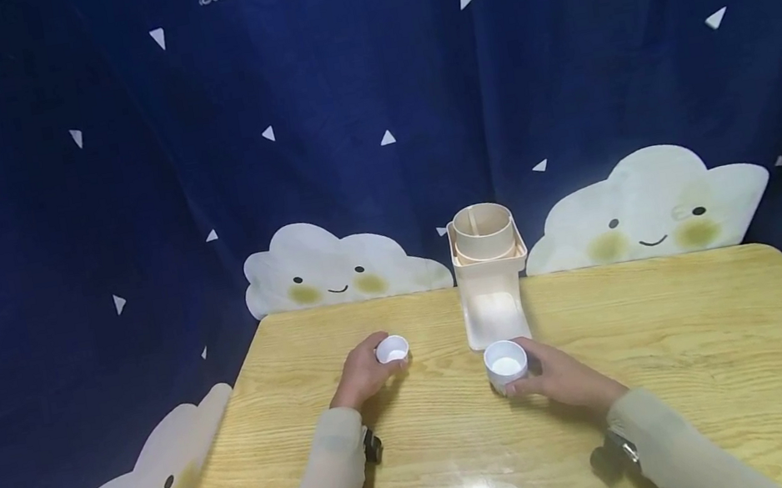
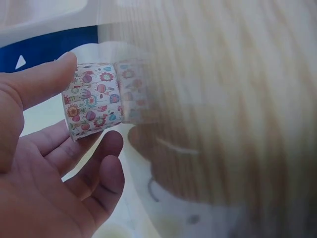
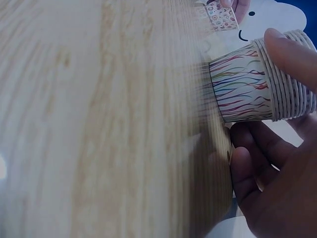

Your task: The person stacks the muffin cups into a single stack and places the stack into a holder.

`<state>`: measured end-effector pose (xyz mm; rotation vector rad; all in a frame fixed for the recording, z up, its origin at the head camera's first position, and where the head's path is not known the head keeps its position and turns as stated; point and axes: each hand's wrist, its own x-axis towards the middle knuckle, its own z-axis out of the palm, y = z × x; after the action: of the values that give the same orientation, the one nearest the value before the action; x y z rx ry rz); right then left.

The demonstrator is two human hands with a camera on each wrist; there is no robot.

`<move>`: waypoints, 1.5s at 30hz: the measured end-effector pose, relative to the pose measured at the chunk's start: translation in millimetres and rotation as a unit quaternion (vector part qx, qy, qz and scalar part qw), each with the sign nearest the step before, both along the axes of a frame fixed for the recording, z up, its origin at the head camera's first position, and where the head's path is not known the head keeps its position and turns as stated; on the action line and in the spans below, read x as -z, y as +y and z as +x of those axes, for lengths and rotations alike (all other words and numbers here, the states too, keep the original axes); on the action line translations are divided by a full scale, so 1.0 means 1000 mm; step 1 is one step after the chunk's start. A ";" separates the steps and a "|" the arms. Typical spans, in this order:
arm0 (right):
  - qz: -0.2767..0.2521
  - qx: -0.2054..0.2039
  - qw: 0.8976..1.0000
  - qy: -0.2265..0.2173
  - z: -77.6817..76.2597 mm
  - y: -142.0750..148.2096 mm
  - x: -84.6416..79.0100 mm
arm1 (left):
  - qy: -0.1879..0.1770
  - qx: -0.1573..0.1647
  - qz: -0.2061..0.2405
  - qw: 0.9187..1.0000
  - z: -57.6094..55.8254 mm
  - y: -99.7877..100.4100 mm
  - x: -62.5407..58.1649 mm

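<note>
My left hand (image 1: 365,373) grips a small white paper cup (image 1: 392,348) between thumb and fingers, left of the table's middle. Up close in the left wrist view, flowers in red and blue cover its side, and its base is right at the tabletop. Toward the middle, my right hand (image 1: 562,374) holds a stack of nested paper cups (image 3: 242,85), thumb on the rims. The lowest cup has wavy coloured lines, and several rims are piled above it. From the head view the stack stands upright, mouth up, just in front of a beige plastic holder (image 1: 490,288).
The holder has a round tube (image 1: 484,234) at its top and stands near the table's back edge. Behind the pale wooden table (image 1: 648,340) hangs a dark blue curtain (image 1: 333,59) with white triangles and smiling clouds. Light glares off the front of the tabletop.
</note>
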<state>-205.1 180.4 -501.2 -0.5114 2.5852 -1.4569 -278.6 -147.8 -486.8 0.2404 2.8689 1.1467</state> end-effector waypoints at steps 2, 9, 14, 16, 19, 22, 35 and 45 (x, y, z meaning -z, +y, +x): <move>0.001 0.000 1.000 0.002 0.000 0.000 0.001 | 0.000 0.003 -0.001 1.000 0.000 0.001 0.000; -0.005 -0.005 1.000 0.009 -0.001 0.003 0.006 | -0.012 0.007 -0.001 1.000 0.003 0.002 0.002; -0.005 -0.005 1.000 0.010 -0.002 0.002 0.007 | -0.007 0.010 0.009 1.000 0.005 0.003 0.001; -0.002 -0.002 1.000 0.012 -0.003 0.002 0.006 | -0.002 0.013 0.010 1.000 0.004 0.004 0.000; 0.007 -0.003 1.000 0.019 -0.004 0.002 0.005 | 0.008 0.021 0.008 1.000 0.004 0.006 -0.002; 0.017 -0.002 1.000 0.019 -0.003 0.003 0.004 | 0.017 0.033 0.004 0.999 0.005 0.009 -0.004; 0.013 0.001 1.000 0.024 0.001 0.002 0.005 | 0.014 0.067 0.016 0.998 0.017 0.021 -0.016; 0.023 0.009 0.999 0.021 -0.001 0.000 0.006 | 0.038 0.121 0.004 0.992 0.023 0.035 -0.027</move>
<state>-205.7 180.8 -507.1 -0.5191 2.6562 -1.4041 -256.0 -112.6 -459.4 0.6248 2.7997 1.1249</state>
